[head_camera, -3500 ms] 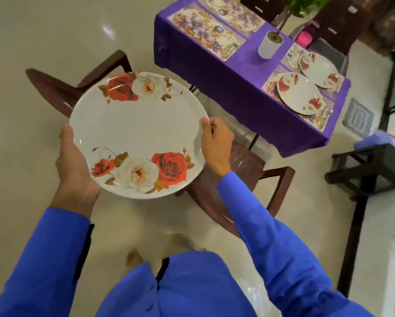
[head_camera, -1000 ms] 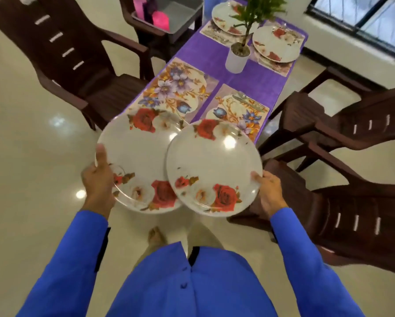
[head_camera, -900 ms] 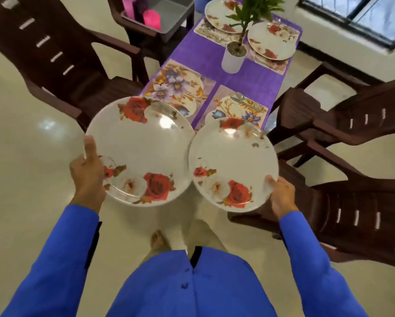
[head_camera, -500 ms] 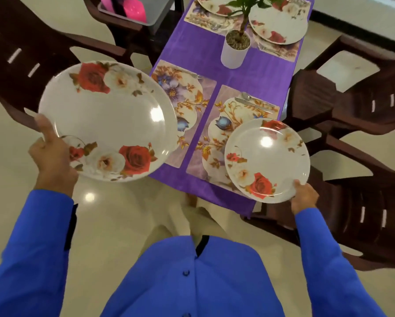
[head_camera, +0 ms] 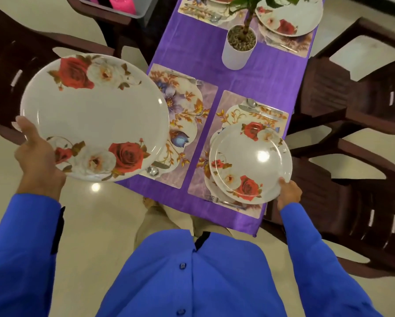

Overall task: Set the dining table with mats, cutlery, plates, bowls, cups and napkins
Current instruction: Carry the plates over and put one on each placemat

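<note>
progress: partway | far side of plant pot [head_camera: 239, 46]: two plates being shown on mats | near side: right mat [head_camera: 235, 154] getting plate [head_camera: 251, 163], rim being gripped by right hand [head_camera: 289, 193] | second plate [head_camera: 93, 115] being held by left hand [head_camera: 37, 154], left mat [head_camera: 182, 124] bare | bowls, cups, napkins not being seen on counter [head_camera: 269, 76]

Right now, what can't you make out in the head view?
- Whether the right-hand plate touches its mat: the angle hides it.
- Near-left mat: partly covered by the left-hand plate.
- Far plate and pink items: cut by the top edge.
- Right hand fingers: under the plate.
</note>
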`<state>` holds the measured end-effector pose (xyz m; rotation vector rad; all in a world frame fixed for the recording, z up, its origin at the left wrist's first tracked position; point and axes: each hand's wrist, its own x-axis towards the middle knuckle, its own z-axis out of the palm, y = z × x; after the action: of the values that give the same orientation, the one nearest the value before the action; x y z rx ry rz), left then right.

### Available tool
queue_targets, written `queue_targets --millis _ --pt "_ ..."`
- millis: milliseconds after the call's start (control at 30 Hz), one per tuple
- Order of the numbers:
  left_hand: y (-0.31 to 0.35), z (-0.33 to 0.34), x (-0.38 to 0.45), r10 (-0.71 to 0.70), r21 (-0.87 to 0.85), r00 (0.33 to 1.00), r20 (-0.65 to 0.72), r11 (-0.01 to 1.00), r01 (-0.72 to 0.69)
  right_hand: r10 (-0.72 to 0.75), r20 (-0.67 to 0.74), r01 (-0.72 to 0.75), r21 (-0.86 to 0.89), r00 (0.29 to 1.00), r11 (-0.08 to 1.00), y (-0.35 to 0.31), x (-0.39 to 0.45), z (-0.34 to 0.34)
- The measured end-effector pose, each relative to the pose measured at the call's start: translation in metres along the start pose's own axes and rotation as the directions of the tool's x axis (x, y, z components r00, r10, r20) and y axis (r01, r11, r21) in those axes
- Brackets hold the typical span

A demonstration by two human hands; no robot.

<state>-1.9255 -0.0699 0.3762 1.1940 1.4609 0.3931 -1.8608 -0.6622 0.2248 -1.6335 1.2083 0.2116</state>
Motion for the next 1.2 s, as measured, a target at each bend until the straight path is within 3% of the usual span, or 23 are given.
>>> queue_targets --millis 267,867,1000,1200 --pt "0.02 0.037 -0.043 0.006 0.136 0.999 0.034 0.991 -0.011 0.027 0.019 -0.027 -0.025 0.999 0.999 0.006 0.004 0.011" --pt "-0.003 0.066 -0.054 0.021 0.225 0.999 0.029 0.974 -0.027 0.035 0.059 -0.036 0.014 0.998 0.999 0.008 0.01 0.022" --pt "-0.005 0.07 -0.056 0.012 0.216 0.999 0.032 0.976 -0.018 -0.014 0.007 0.014 -0.055 1.0 0.998 0.007 0.015 0.023" --pt "-0.01 0.076 -0.06 0.028 0.22 0.999 0.04 0.975 -0.036 -0.159 -0.073 0.128 -0.315 0.985 0.94 -0.004 0.014 0.022"
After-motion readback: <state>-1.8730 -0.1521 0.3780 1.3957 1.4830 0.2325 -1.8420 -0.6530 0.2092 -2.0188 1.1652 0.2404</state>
